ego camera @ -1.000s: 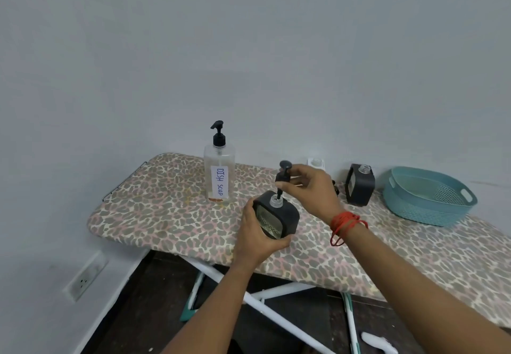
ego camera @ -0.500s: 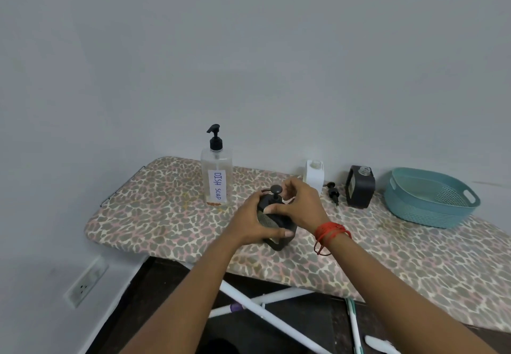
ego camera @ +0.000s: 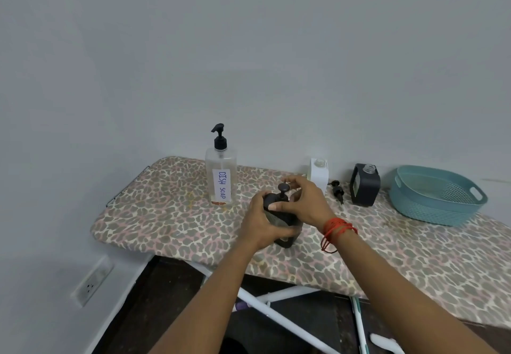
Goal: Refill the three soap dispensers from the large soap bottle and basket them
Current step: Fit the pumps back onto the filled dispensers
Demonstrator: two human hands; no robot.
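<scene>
While the dark dispenser [ego camera: 284, 225] stands near the ironing board's [ego camera: 171, 223] front edge, its body is gripped by the left hand [ego camera: 264, 222] and its pump collar is pinched by the right hand's [ego camera: 307, 204] fingers [ego camera: 276, 206].

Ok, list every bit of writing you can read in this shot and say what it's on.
"DISH SOAP": handwritten, running vertically down a white label on the clear pump bottle.
No readable text shows on the black dispenser, the white dispenser, the basket or the dispenser in the hands.
</scene>
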